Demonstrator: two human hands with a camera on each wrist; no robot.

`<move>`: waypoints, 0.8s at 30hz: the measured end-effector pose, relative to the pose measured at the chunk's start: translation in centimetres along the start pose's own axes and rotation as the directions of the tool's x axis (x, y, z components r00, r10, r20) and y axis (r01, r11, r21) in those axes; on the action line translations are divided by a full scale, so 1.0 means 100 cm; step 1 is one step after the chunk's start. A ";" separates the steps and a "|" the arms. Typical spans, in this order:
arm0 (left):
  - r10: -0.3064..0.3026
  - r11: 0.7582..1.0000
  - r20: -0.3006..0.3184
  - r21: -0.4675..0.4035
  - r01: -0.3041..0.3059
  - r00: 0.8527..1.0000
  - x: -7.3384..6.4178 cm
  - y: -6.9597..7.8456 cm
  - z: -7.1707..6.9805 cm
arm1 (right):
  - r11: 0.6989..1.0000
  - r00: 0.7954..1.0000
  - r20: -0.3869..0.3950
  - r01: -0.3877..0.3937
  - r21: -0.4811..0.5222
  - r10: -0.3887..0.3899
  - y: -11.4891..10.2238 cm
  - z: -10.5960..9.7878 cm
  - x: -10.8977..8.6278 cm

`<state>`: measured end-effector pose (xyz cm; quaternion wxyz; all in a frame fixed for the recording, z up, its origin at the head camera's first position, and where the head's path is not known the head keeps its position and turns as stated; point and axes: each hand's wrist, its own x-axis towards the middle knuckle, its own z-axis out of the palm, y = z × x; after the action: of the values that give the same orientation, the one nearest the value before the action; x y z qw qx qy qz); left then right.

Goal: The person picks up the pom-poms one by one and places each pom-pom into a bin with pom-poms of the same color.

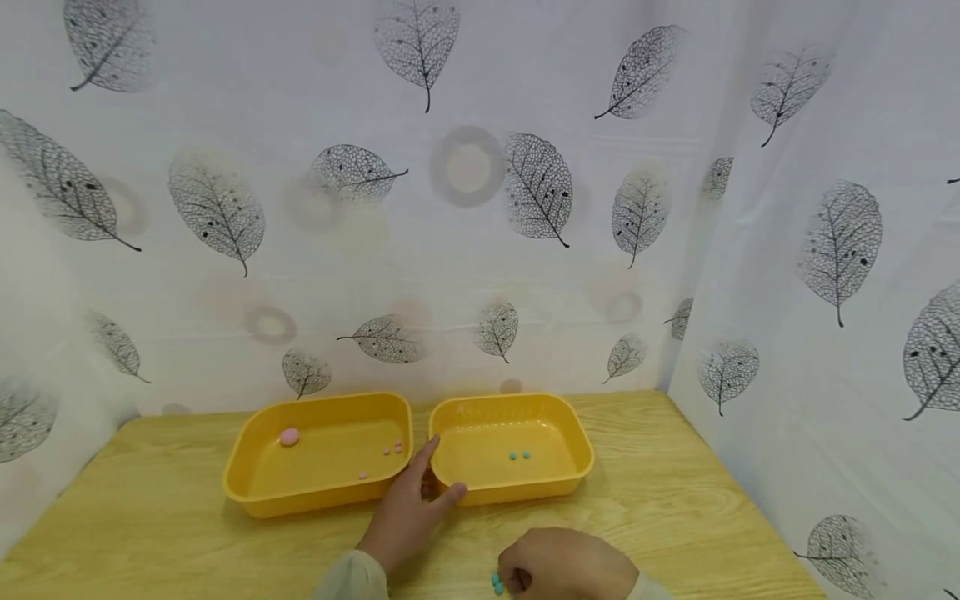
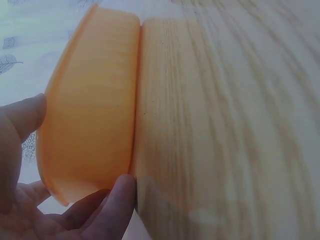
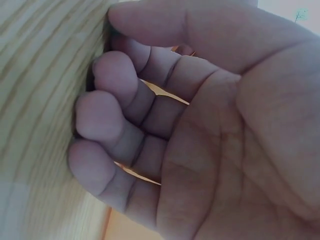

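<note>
My left hand (image 1: 408, 517) grips the near left corner of the right yellow tray (image 1: 517, 492), with the thumb on one side of the wall and fingers on the other; in the left wrist view the tray's orange-looking wall (image 2: 95, 100) lies between thumb and fingers. Down on the tabletop, my right hand (image 1: 570, 562) has its fingers curled, fingertips against the wood. Thumb and index tip meet there on a dark greenish sliver, apparently a teal bead, mostly hidden. Several teal beads (image 1: 498, 587) lie just left of those fingers. Inside the right tray sit two teal beads (image 1: 520, 456).
Left of the gripped tray stands a second yellow tray (image 1: 300, 504), with a larger pink disc (image 1: 289, 436) and several small pink beads (image 1: 397, 448) inside. A leaf-printed white curtain (image 1: 465, 250) hangs behind and along the sides of the wooden table (image 1: 675, 483).
</note>
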<state>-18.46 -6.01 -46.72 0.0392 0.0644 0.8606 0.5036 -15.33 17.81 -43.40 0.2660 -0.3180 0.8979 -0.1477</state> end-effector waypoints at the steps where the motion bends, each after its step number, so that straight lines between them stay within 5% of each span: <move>1: 0.000 1.000 0.000 0.001 0.000 1.000 0.000 0.000 0.000 | 1.000 1.000 -0.001 0.000 -0.003 0.000 0.000 0.000 0.000; 24: -0.020 1.000 0.014 0.002 0.020 1.000 0.001 -0.001 0.000 | 1.000 0.999 -0.031 -0.013 -0.009 0.013 0.001 0.005 0.001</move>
<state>-18.54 -6.04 -46.85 0.0502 0.0593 0.8613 0.5021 -15.16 17.83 -43.85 0.2516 -0.3109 0.9047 -0.1468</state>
